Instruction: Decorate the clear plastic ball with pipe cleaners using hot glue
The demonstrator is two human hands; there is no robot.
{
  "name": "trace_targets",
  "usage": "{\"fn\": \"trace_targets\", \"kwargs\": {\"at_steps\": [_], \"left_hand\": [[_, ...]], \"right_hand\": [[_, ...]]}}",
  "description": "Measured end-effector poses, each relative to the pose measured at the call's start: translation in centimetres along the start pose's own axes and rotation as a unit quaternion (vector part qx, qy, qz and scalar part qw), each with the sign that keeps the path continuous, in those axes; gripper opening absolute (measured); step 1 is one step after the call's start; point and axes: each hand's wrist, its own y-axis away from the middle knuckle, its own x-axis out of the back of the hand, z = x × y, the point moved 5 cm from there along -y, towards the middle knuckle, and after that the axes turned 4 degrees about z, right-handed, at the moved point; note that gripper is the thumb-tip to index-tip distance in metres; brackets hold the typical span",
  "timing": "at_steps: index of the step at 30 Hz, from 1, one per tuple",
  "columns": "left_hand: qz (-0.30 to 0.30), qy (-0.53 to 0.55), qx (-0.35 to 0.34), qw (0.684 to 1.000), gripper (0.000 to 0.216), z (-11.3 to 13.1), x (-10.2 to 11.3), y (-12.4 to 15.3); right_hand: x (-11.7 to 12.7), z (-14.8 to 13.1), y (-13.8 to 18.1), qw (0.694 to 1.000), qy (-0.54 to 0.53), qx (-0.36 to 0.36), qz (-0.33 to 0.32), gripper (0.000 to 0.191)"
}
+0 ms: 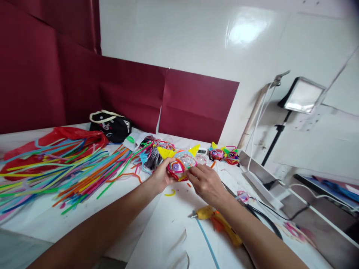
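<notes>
My left hand (163,175) is closed around the left side of a colourful pipe-cleaner craft (176,167), a face-like piece with two yellow pointed ears, a pink and orange rimmed purple eye and a clear sparkly part. My right hand (206,184) is pinched against the craft's right side. A bit of green shows by its fingertips; what they grip is too small to make out. Below the right forearm lies a yellow glue gun (206,213), its nozzle pointing left. A light blue pipe cleaner (206,241) runs from near the nozzle toward the table's front.
Many loose pipe cleaners (81,175) cover the left, beside a red plastic bag (56,134). A black pouch (110,125) stands behind them. Similar crafts (224,154) sit at the back right. A lamp (304,95), cables (266,220) and a white tray edge (262,179) are on the right.
</notes>
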Motion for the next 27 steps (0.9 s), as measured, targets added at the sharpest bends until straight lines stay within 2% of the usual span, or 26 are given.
{"fn": "trace_targets", "kwargs": {"at_steps": [15, 19, 27], "left_hand": [[-0.033, -0.030, -0.092, 0.995, 0.014, 4.8, -6.7, -0.6], [-0.040, -0.028, -0.099, 0.994, 0.016, 5.2, -7.1, -0.8], [-0.041, -0.047, -0.102, 0.993, 0.018, 5.2, -6.9, -0.6]], "right_hand": [[3.4, 4.5, -0.9, 0.992, 0.065, 0.008, 0.106, 0.018], [3.4, 4.9, -0.7, 0.991, 0.071, 0.014, 0.116, 0.016], [3.7, 4.5, -1.0, 0.993, 0.069, 0.005, 0.092, 0.018]]}}
